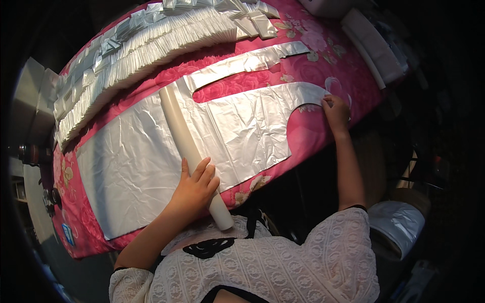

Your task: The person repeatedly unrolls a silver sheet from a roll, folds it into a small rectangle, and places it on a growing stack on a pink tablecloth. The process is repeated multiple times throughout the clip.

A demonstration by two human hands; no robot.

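A thin, shiny white plastic apron (252, 121) lies spread and creased across the table, with long cut-out curves and strap-like strips toward the far right. Across its middle lies a smooth white tube (177, 121), slanting from the far side to the near edge. My left hand (198, 184) rests on the tube's near part, fingers spread over it. Out to the right, my right hand (335, 110) pinches the narrow end of the apron's curved strap between thumb and fingers.
A pink floral cloth (316, 134) covers the table. Several folded white plastic packets (146, 45) stand in long rows along the far edge. A pale package (376, 50) sits at the far right corner. Silvery plastic (396, 227) covers something beside me at lower right.
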